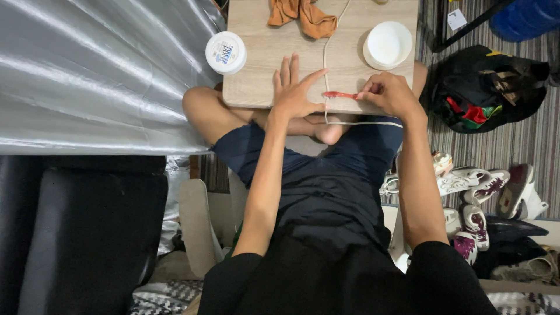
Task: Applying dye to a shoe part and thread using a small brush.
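While a small red toothbrush (pixel 340 94) lies at the near edge of the wooden table (pixel 262 87), the right hand (pixel 392 94) pinches its handle and the left hand (pixel 296 92) rests flat, fingers spread, beside a white cord (pixel 325 64). Farther off sit a white bowl (pixel 388 44), white tub (pixel 226 52) and orange cloth (pixel 303 14).

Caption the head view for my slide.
Left hand flat on wooden table; right hand holds small red brush across white cord.
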